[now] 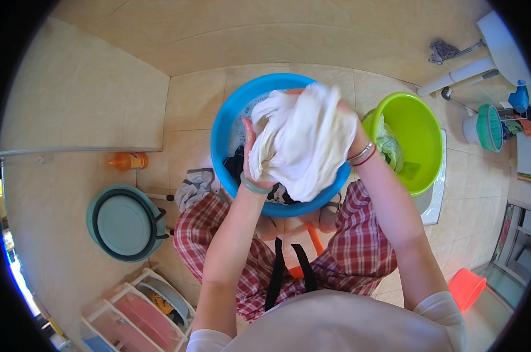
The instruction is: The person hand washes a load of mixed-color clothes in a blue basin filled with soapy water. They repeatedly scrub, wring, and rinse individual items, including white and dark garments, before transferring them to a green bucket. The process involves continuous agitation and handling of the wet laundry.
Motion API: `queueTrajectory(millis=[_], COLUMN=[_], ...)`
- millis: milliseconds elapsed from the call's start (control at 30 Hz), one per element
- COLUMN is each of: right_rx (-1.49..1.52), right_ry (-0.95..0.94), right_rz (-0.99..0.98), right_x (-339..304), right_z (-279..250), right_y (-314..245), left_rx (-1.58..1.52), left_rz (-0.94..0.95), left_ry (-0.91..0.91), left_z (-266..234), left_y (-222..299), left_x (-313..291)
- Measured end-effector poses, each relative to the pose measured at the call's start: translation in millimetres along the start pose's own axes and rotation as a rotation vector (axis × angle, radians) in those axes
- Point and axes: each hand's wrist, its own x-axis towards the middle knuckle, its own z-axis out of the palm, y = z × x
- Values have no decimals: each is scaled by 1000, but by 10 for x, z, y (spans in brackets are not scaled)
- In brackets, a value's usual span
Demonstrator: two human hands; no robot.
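A bunched white cloth (303, 141), wet-looking and folded over itself, is held up over the blue basin (221, 126). My left hand (251, 154) supports its left side, one finger or thumb showing along the edge and the rest hidden behind the fabric. On the other side my right hand (358, 136) grips the cloth, its fingers mostly covered. Sudsy water (238, 132) shows at the basin's left, with dark clothes (235, 164) in it. Some patterned fabric (279, 193) lies near the basin's front rim.
A green basin (425, 138) with a pale green cloth (388, 146) stands at right. Leftward are an orange bottle (127, 161), a grey-green tub (123, 226), a grey cloth (195, 186) and a white rack (116, 311). A red bucket (466, 289) sits at lower right.
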Motion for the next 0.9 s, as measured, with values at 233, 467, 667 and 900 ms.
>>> queueTrajectory(millis=[233,467,667,900], right_rx=[-892,-171,227,735], right_ry=[-88,-142,306,-266], right_rz=[-221,-33,-193,-222], right_x=[-167,-100,-103,-109], right_z=[189,-24,228,-30], right_y=[-223,64,22,39], left_rx=[867,724,618,266], left_rz=[83,30,35,-55], left_ry=[592,615,510,379], left_z=[370,470,546,-178], left_y=[96,180,301,-58], left_x=[61,170,284,234])
